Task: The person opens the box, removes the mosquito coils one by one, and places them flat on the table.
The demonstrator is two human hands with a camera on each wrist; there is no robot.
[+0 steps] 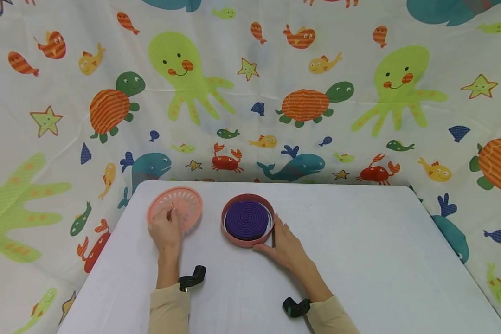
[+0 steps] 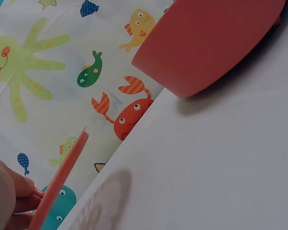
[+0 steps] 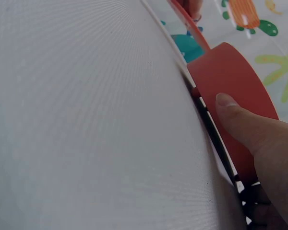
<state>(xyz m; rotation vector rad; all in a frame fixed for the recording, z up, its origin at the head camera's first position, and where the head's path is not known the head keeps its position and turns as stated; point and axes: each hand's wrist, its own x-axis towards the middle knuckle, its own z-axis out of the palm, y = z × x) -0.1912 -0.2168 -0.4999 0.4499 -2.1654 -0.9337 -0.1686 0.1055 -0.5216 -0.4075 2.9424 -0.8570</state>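
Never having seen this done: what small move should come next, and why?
Perhaps move the slotted lid right, over the round holder: the left fingers pinch the lid beside it, and the right fingers hold the uncovered holder with its purple spiral coil.

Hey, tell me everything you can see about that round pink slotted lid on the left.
The lid is a round, pale pink disc, apparently plastic, with a thin edge and many elongated slots ringing its middle. The left hand pinches it near the centre, covering part of it. The left wrist view shows it edge-on, its shadow falling on the white table, so it appears lifted. It is left of the round pink container, apart from it.
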